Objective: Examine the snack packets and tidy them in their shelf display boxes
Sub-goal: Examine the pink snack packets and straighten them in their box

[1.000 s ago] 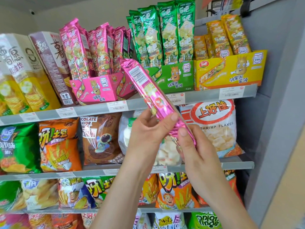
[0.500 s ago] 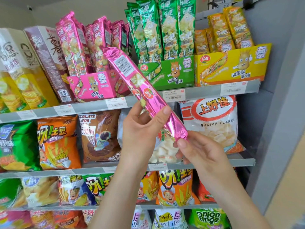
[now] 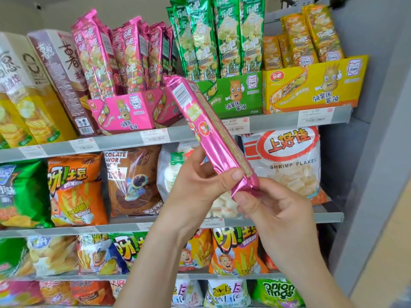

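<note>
While the left hand [image 3: 195, 187] curled round the lower part of the pink packet [image 3: 206, 127], thumb pressed flat across its glossy foil face, the right hand [image 3: 278, 210] pinched the crimped bottom end between thumb and fingers. Long, narrow and flat-sided, the packet slanted up and left in the air, its barcoded top end before the right corner of the pink display box [image 3: 124, 112], a cardboard carton at the front edge of the upper shelf [image 3: 117, 142].
</note>
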`<action>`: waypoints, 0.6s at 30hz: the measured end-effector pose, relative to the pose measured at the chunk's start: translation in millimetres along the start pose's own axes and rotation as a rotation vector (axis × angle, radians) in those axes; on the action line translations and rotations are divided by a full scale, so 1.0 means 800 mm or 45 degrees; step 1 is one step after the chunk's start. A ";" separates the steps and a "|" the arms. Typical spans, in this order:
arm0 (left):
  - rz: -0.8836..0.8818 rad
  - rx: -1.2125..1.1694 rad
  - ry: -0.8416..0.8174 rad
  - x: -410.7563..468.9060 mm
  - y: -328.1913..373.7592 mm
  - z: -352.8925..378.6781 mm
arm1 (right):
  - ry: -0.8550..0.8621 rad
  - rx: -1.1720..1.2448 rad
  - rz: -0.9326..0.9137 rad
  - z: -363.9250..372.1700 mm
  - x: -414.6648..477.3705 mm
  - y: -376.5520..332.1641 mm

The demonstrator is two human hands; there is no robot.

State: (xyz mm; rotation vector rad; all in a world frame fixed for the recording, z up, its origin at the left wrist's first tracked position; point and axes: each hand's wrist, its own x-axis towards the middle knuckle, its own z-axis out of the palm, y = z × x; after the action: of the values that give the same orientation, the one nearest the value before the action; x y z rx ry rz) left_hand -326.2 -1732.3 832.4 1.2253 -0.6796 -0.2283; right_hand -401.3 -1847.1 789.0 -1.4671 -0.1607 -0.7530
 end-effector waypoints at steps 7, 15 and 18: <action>0.039 0.132 -0.019 -0.012 0.000 0.002 | 0.020 0.102 -0.083 -0.001 0.006 0.002; 0.056 0.112 0.186 -0.018 -0.005 0.000 | 0.115 -0.560 -0.572 -0.001 0.003 0.017; 0.040 0.041 0.203 -0.021 -0.005 -0.005 | 0.014 -0.579 -0.566 -0.008 0.004 0.017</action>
State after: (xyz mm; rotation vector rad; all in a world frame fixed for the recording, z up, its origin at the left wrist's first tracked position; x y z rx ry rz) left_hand -336.1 -1722.5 821.9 1.2479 -0.5657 -0.0925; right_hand -393.9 -1855.2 778.2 -1.8853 -0.3302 -1.2150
